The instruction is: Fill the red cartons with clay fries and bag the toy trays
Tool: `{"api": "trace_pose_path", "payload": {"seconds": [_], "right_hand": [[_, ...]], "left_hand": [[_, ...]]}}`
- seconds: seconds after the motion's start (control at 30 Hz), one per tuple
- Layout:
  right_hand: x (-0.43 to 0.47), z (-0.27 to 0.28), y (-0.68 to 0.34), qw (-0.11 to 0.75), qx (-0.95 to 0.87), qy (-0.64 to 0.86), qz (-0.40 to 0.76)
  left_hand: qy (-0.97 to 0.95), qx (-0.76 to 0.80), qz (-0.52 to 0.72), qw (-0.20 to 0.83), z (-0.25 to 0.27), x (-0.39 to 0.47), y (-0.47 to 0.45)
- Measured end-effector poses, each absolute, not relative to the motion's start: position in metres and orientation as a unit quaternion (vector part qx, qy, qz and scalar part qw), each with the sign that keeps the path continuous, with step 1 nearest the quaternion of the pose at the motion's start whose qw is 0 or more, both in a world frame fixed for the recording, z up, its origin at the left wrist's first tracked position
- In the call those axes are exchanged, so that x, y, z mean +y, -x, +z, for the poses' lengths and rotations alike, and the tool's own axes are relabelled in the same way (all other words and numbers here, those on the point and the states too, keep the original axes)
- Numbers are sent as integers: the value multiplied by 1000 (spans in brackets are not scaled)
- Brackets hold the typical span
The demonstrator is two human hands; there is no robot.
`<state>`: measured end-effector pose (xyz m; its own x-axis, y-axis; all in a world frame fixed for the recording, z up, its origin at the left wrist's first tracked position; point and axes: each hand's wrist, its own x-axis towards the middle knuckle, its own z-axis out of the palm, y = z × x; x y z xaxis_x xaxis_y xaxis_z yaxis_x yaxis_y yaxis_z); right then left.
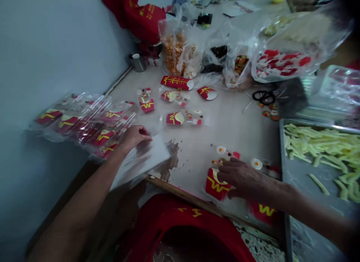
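My left hand point(138, 136) is at the left, its fingers curled into a pinch over the top edge of a stack of whitish, thin sheets point(152, 155) that look like plastic bags. What sits between those fingertips is too small to make out. At the right, my right hand point(240, 175) reaches over a red fries carton point(216, 187) with a yellow W, its fingers stretched out and partly covering it. Small food-shaped pieces, among them a fried egg point(221, 149), lie just above the carton. Another red carton point(264, 212) shows below my right wrist.
Filled clear packets point(104, 136) are piled at the left by the wall. Flat sets with cartons point(174, 118) lie mid-table. Black scissors point(264, 97) rest farther right. A metal tray point(298, 183) holds pale toy fries. Bags of small pieces point(174, 53) line the back.
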<state>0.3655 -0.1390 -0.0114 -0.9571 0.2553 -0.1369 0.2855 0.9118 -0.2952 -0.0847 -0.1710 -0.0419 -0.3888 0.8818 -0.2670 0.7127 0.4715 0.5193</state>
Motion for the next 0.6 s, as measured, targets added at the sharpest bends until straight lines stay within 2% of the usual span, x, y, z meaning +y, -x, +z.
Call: {"api": "trace_pose_path", "payload": {"seconds": [0.13, 0.23, 0.37, 0.47, 0.6], "right_hand": [[-118, -1, -353, 44, 976, -160, -138], [-108, -2, -346, 5, 980, -161, -116], [-97, -16, -331, -2, 990, -104, -96], [-82, -31, -315, 1, 984, -145, -101], [-64, -42, -299, 9, 964, -228, -137]], "left_hand": [[-533, 806, 149, 208, -28, -159, 85], [-535, 772, 174, 296, -11, -151, 83], [-505, 723, 167, 441, 9, -140, 78], [-470, 729, 176, 464, 8, -134, 71], [-393, 747, 247, 476, -9, -128, 68]]}}
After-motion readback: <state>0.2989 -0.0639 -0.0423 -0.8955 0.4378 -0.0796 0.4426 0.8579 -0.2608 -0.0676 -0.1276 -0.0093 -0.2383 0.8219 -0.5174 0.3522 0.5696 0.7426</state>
